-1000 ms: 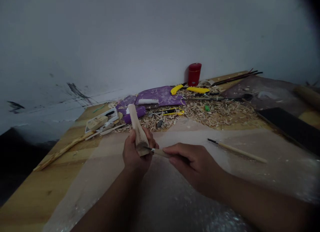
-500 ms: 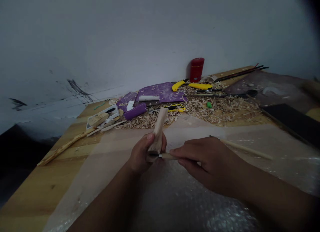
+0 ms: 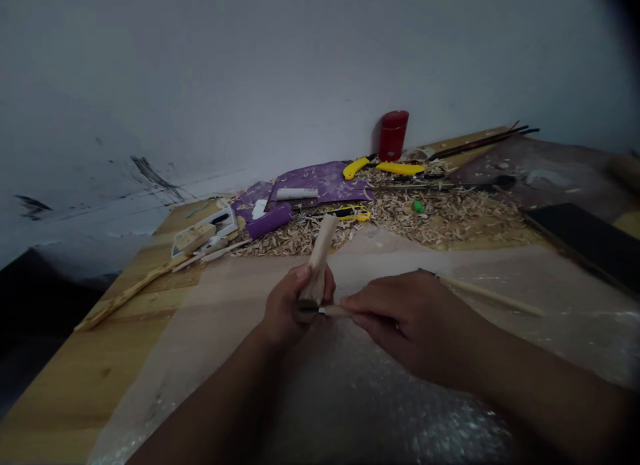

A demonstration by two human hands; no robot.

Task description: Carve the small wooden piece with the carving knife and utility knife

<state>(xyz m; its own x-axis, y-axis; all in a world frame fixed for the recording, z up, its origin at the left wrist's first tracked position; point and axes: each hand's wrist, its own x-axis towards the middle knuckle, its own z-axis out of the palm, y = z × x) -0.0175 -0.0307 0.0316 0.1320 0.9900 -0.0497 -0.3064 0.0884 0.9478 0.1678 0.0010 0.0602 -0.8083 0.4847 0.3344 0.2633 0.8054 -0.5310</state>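
Left hand (image 3: pixel 293 305): clenched round the lower end of a pale carved wooden piece (image 3: pixel 317 258), which tilts up above the bubble wrap (image 3: pixel 380 411).
Centre: small carving knife (image 3: pixel 333 311), its blade at the wood's lower end.
Right hand (image 3: pixel 405 321): fingers pinching that knife's handle.
Beyond: wood shavings (image 3: pixel 440 218) heaped across the table.

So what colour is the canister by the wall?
The canister is red, clearest in the head view.
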